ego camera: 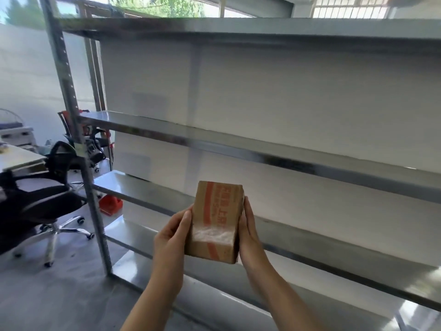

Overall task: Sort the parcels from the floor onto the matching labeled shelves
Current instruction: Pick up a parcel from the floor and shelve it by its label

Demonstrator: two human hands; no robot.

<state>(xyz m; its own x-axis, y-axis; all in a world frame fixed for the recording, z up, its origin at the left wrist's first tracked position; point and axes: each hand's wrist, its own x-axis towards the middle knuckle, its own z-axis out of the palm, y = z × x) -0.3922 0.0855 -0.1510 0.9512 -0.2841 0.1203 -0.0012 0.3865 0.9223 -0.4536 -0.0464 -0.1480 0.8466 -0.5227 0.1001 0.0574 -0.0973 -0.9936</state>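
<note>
A small brown cardboard parcel (216, 220) with orange printing and clear tape is held up in front of a metal shelf rack (262, 151). My left hand (171, 237) grips its left side, thumb along the front edge. My right hand (250, 232) holds its right side with the fingers wrapped behind it. The parcel hovers in front of the lower shelves, level with the third shelf board (143, 197). Every shelf board in view is bare. No shelf label is readable.
The rack's left upright post (71, 111) stands at the left. Black office chairs (35, 206) and a white desk (16, 156) sit further left on the grey floor. A red object (111, 204) lies on the floor behind the post. A white wall backs the shelves.
</note>
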